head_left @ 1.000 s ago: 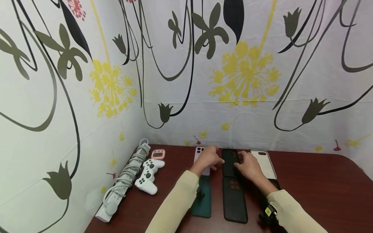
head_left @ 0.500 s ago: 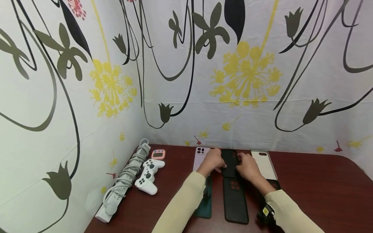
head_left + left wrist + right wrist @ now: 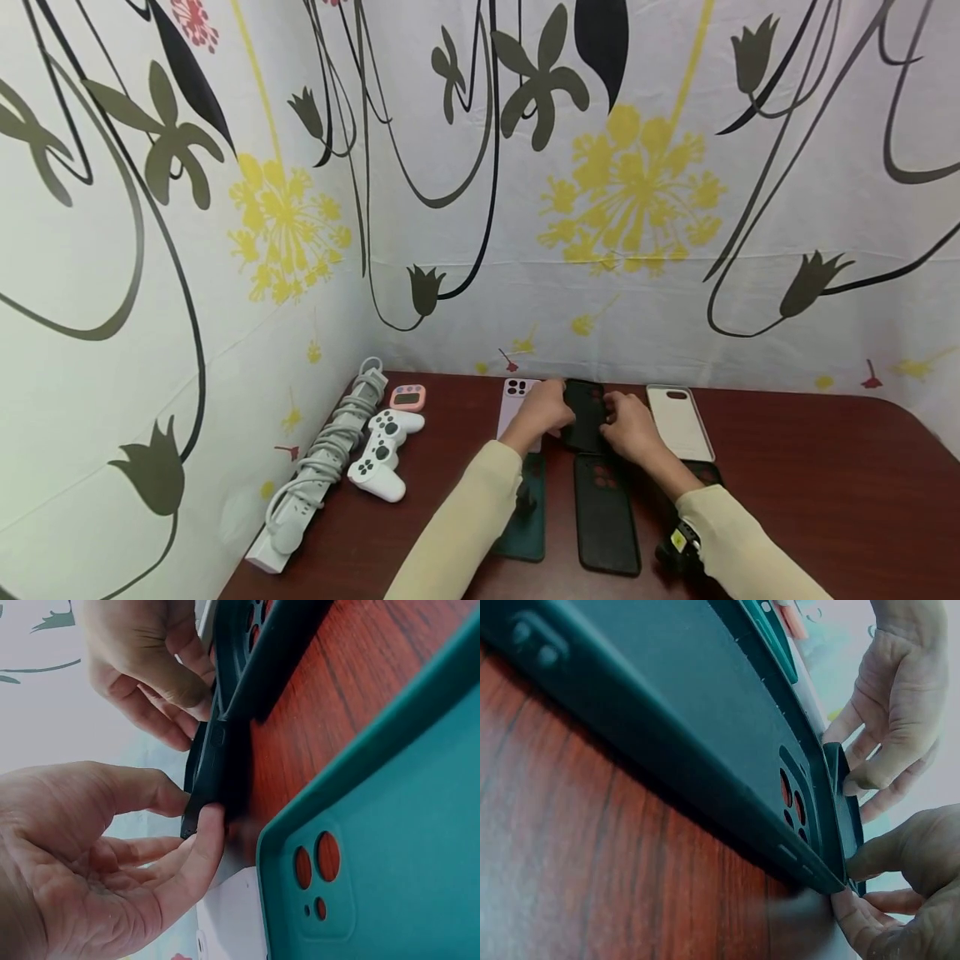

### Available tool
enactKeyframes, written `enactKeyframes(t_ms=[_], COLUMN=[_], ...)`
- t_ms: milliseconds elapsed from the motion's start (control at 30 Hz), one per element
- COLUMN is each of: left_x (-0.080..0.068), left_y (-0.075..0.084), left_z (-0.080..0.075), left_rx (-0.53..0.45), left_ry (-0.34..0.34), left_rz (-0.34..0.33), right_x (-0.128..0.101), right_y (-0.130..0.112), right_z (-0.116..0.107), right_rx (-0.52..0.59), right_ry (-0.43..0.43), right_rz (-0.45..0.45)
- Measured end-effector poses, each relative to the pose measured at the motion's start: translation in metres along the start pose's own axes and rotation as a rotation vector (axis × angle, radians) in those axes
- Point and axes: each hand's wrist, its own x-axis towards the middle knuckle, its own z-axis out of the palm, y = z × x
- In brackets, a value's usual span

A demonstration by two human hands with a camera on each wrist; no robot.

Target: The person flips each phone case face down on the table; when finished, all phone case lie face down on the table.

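left hand [image 3: 543,408]: thumb and fingers bent into a pinch on the left side of the far black case [image 3: 583,419]
right hand [image 3: 632,427]: thumb and fingertips pinch the same case's right side — little gap between them
far black case: between the hands at the back of the brown table [image 3: 810,492], slightly askew; whether any of it rests on the table, i cannot tell
near black case [image 3: 609,525]: flat, just in front of the far one, camera cutouts at its back end
lilac case [image 3: 510,410]: beside the left hand, partly hidden by it
teal case [image 3: 532,529]: in front of the lilac one, partly covered by the left forearm
cream case [image 3: 681,425]: flat, right of the right hand
dark case [image 3: 705,472]: nearer than the cream one — mostly hidden by the right forearm
table's left side: cord-wrapped white power strip [image 3: 318,467], white game controller [image 3: 382,454], small pink timer [image 3: 407,398]
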Motion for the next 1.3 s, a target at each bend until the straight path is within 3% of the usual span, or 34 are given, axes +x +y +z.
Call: enactKeyframes(t_ms=[100, 233, 500, 633, 933, 1167, 1300], left_x=[-0.001, -0.002, -0.007, -0.009, -0.008, -0.009, -0.009], left_y=[0.0, -0.002, -0.011, -0.016, -0.014, -0.003, 0.002], left_z=[-0.004, -0.012, -0.026, -0.029, -0.034, -0.031, -0.032], left_rx=[0.007, -0.064, -0.318, -0.413, -0.501, -0.459, -0.471], left_ry=[-0.022, -0.065, -0.181, -0.206, -0.235, -0.189, -0.203], left_rz=[-0.002, 0.01, 0.031, 0.046, 0.061, 0.073, 0.072], right_x=[0.0, 0.001, 0.0, 0.002, 0.009, 0.013, 0.016], right_y=[-0.001, 0.0, -0.003, -0.005, -0.013, -0.015, -0.014], right_z=[0.0, -0.001, -0.008, -0.01, -0.014, -0.017, -0.02], right_rx=[0.015, 0.058, 0.363, 0.383, 0.295, 0.343, 0.371], right_ry=[-0.018, -0.038, -0.179, -0.204, -0.231, -0.254, -0.281], right_rz=[0.005, 0.024, 0.177, 0.209, 0.25, 0.262, 0.265])
